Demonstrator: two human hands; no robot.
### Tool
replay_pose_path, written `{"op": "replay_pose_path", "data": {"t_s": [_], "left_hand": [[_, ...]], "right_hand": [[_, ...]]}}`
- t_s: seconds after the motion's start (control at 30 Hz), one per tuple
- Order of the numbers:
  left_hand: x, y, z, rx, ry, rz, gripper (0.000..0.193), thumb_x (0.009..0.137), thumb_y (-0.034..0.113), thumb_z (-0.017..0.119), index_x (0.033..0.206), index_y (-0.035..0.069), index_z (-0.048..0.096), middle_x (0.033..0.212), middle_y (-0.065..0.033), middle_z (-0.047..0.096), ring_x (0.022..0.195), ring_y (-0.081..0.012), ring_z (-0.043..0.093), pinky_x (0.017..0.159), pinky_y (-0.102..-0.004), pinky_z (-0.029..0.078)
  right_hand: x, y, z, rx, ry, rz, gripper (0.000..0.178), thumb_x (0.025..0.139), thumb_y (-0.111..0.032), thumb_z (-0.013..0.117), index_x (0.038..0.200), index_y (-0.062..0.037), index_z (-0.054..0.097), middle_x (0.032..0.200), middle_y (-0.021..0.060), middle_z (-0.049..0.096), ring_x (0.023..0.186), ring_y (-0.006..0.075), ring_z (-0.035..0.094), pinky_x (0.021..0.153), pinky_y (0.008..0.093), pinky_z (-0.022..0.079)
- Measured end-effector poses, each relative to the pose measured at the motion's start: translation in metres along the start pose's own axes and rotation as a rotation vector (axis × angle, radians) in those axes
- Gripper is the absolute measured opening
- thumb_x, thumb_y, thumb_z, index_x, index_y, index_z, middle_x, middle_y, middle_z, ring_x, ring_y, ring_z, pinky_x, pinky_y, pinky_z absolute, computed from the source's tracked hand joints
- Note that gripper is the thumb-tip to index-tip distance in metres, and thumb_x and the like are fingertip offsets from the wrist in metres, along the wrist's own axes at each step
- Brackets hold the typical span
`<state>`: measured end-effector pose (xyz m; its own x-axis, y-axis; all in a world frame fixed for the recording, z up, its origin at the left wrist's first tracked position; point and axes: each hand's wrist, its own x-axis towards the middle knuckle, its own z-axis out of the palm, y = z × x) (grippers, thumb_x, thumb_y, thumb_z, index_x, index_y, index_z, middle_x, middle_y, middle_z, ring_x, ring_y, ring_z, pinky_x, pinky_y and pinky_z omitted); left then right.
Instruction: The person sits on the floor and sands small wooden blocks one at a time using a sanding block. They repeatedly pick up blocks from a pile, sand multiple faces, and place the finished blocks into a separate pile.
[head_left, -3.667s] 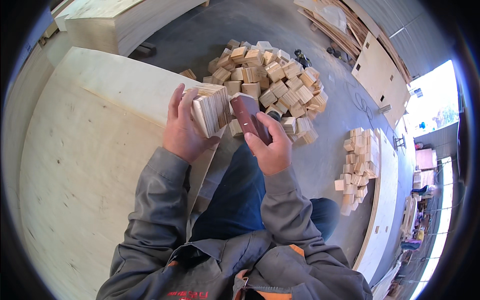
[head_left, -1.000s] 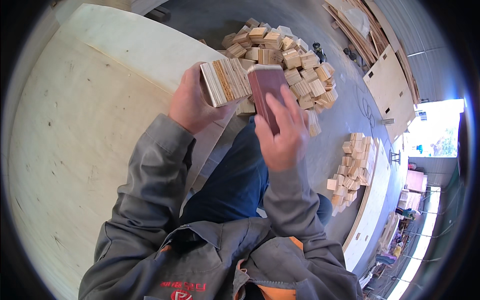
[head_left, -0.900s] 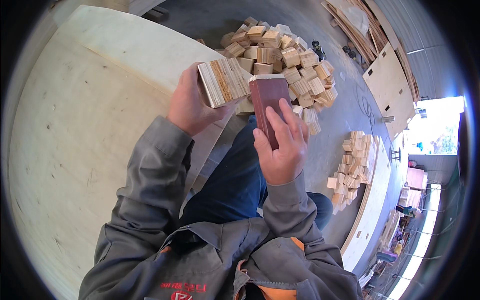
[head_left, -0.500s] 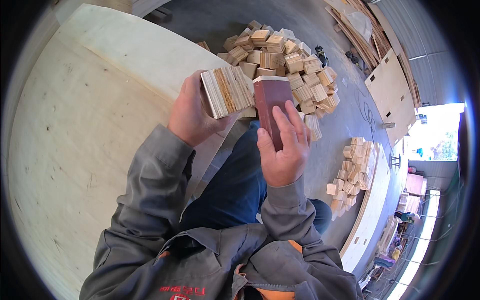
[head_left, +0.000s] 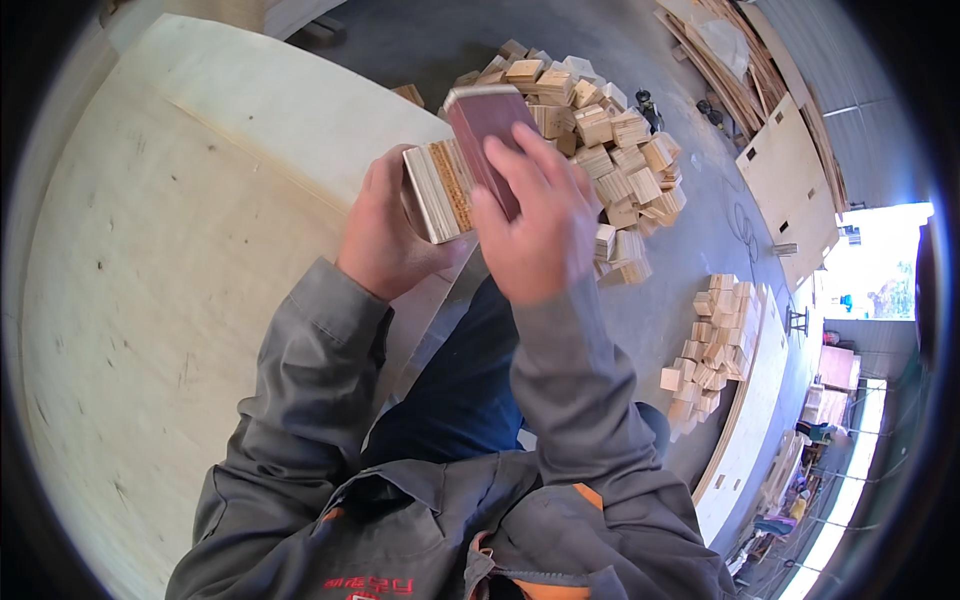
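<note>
Red lettering [head_left: 368, 585] (too small to make out) stands on the grey jacket [head_left: 415, 530].

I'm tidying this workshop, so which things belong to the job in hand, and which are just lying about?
In the job:
layered wooden block, gripped by the left hand
reddish-brown block, held in the right hand
probably the large block pile, similar layered wood

Apparently lying about:
panel with square holes
long boards, upper right
dark object beside the pile
</note>
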<state>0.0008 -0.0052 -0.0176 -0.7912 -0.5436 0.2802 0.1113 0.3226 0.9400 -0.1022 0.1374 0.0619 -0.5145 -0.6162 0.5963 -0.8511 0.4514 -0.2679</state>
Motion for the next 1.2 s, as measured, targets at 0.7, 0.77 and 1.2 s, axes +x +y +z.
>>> {"op": "replay_pose_path", "data": {"t_s": [0.7, 0.77, 1.2], "left_hand": [[0.000, -0.006, 0.007, -0.060, 0.033, 0.018, 0.101, 0.070, 0.013, 0.103, 0.153, -0.001, 0.047, 0.142, -0.0187, 0.064, 0.135, -0.0300, 0.065, 0.115, -0.0420, 0.053], [0.001, -0.008, 0.005, -0.044, 0.026, 0.014, 0.102, 0.070, 0.014, 0.104, 0.153, -0.001, 0.047, 0.142, -0.0175, 0.065, 0.135, -0.0280, 0.065, 0.114, -0.0409, 0.053], [-0.006, 0.007, -0.002, 0.090, 0.035, 0.094, 0.094, 0.070, 0.014, 0.100, 0.149, -0.001, 0.051, 0.135, -0.0239, 0.064, 0.128, -0.0409, 0.067, 0.107, -0.0457, 0.058]], "right_hand": [[-0.014, -0.013, -0.002, -0.032, 0.006, -0.039, 0.046, 0.086, -0.019, 0.084, 0.131, -0.0192, 0.081, 0.149, 0.0058, 0.068, 0.126, 0.0354, 0.064, 0.108, 0.0524, 0.052], [0.009, -0.010, 0.012, -0.024, -0.035, -0.031, 0.046, 0.086, -0.019, 0.084, 0.132, -0.0190, 0.080, 0.149, 0.0063, 0.068, 0.127, 0.0356, 0.063, 0.108, 0.0528, 0.052], [-0.081, -0.029, -0.057, -0.004, -0.097, -0.046, 0.053, 0.084, -0.016, 0.088, 0.136, -0.0144, 0.079, 0.153, 0.0088, 0.065, 0.123, 0.0368, 0.063, 0.106, 0.0496, 0.052]]}}
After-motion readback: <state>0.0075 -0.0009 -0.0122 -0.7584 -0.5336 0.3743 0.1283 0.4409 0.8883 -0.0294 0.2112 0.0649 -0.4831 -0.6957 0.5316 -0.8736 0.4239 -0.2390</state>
